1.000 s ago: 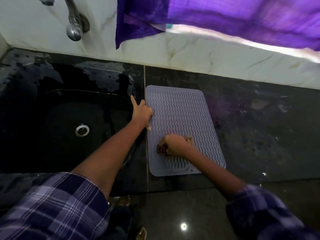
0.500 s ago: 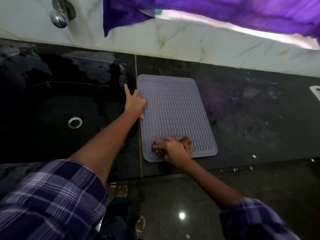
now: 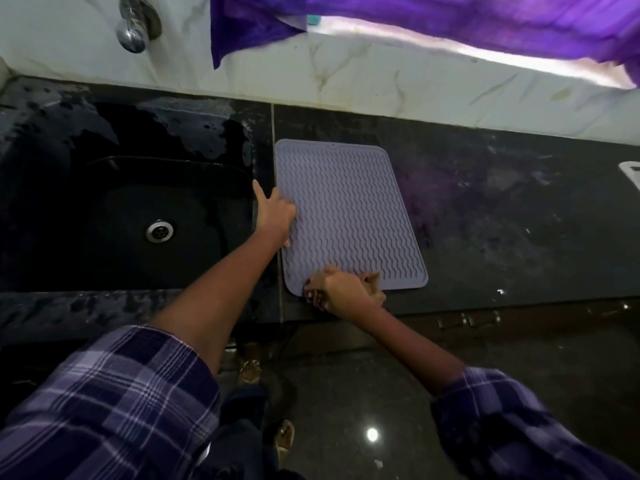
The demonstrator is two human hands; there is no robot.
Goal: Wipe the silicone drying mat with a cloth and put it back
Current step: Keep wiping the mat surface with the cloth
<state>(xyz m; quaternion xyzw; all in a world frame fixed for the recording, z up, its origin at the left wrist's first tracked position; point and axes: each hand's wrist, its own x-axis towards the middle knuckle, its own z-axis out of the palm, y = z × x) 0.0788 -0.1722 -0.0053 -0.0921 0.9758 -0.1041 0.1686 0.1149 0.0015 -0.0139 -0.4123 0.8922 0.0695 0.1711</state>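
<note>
1. So, in the head view, the grey silicone mat (image 3: 349, 213) is laid flat on the dark counter (image 3: 502, 220) at frame centre, just right of the black sink (image 3: 138, 220).
2. The mat's left edge is pressed down by the left hand (image 3: 275, 214), fingers mostly straight, index pointing up-frame.
3. A brownish cloth (image 3: 370, 279) is bunched in the right hand (image 3: 341, 289), gripped tight at the mat's lower edge.
4. A purple fabric (image 3: 450, 19) is hung across the top.
</note>
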